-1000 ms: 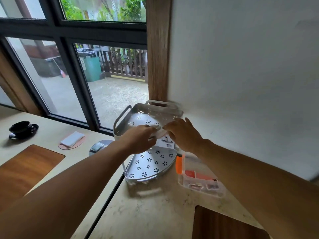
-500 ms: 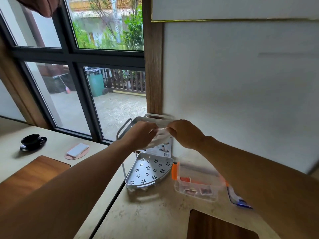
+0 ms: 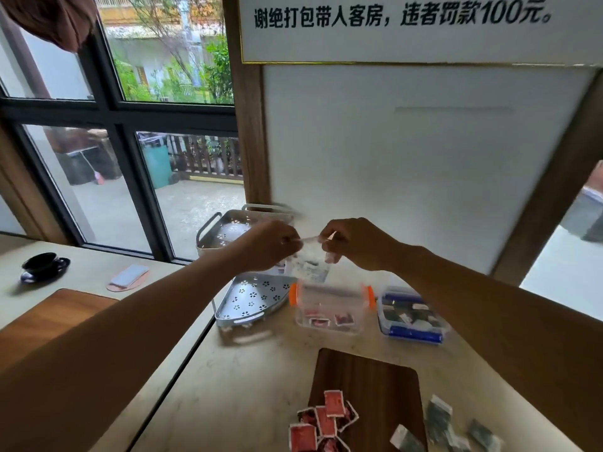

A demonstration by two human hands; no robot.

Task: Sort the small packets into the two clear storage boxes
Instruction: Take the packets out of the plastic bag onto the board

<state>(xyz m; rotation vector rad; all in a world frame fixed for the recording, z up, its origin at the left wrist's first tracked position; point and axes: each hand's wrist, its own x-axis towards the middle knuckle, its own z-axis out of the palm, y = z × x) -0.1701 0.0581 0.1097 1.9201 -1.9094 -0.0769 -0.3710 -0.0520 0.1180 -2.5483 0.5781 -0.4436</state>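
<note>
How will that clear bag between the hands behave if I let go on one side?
Probably floppy: the clear bag hangs slack below where the left hand and right hand pinch its top edge. It looks thin and see-through, so likely light. Released on one side, it would likely swing or fold rather than hold shape.

Red packets [image 3: 321, 419], dark packets [image 3: 447, 427] heaped near; orange-latched box [image 3: 331, 309], blue-latched box [image 3: 411, 316] behind.
</note>
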